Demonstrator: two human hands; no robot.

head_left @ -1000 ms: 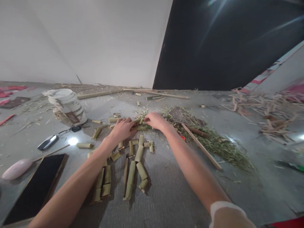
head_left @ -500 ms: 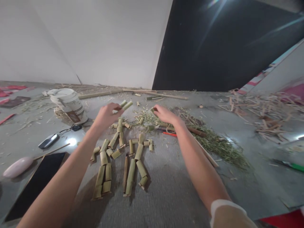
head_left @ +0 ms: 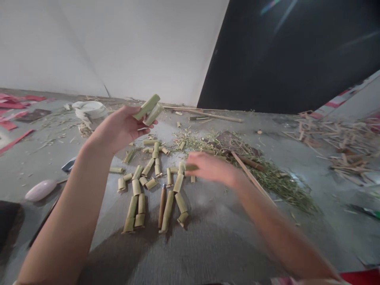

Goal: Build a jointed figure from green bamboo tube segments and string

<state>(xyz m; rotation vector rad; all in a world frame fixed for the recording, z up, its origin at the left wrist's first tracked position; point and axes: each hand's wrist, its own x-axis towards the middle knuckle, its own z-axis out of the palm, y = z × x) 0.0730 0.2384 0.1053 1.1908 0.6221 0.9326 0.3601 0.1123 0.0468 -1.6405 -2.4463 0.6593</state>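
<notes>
My left hand [head_left: 117,127] is raised above the floor and closed on two short green bamboo pieces [head_left: 148,108]. My right hand [head_left: 209,167] is blurred by motion just over the floor, beside a small bamboo piece [head_left: 190,168] at its fingertips; I cannot tell whether it grips it. Below both hands, several cut bamboo pieces [head_left: 154,182] lie in rows on the grey floor [head_left: 208,237].
A heap of green shavings and a long stick [head_left: 252,178] lie to the right. A white bucket [head_left: 89,113] stands at back left. A pink oval object [head_left: 40,190] and a dark device [head_left: 69,164] lie at left. Wood scraps [head_left: 341,142] cover the far right.
My left hand lifted two bamboo pieces off the floor and raised them higher. My right hand drew back from the shavings toward me. The view shifted a little.
</notes>
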